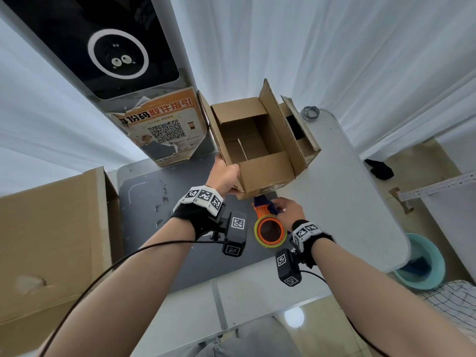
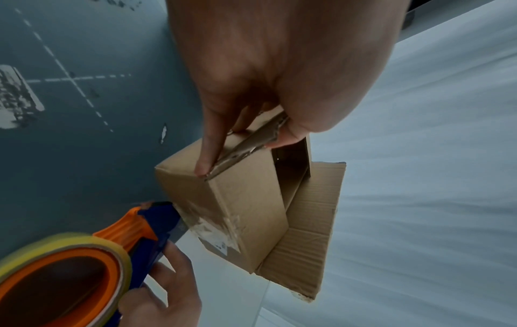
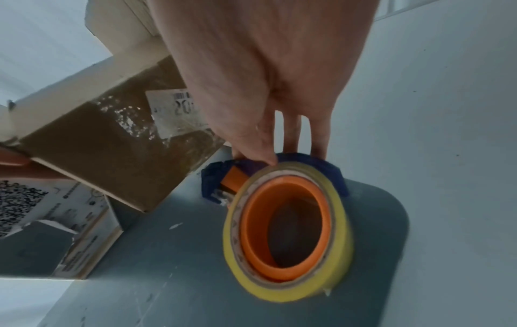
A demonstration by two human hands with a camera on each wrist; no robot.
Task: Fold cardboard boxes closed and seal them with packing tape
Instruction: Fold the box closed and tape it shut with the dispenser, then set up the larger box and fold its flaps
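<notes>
An open brown cardboard box stands at the middle of the table with its top flaps up. My left hand grips the box's near left corner. In the left wrist view the left hand pinches a flap edge between thumb and fingers, on the box. My right hand holds an orange and blue tape dispenser with a yellow roll, just below the box's near side. In the right wrist view the fingers curl over the dispenser, beside the labelled box wall.
A grey mat lies on the white table. A big cardboard box stands at the left. A QR-code sign and a second box stand behind, with a tape roll. A teal bucket sits on the floor.
</notes>
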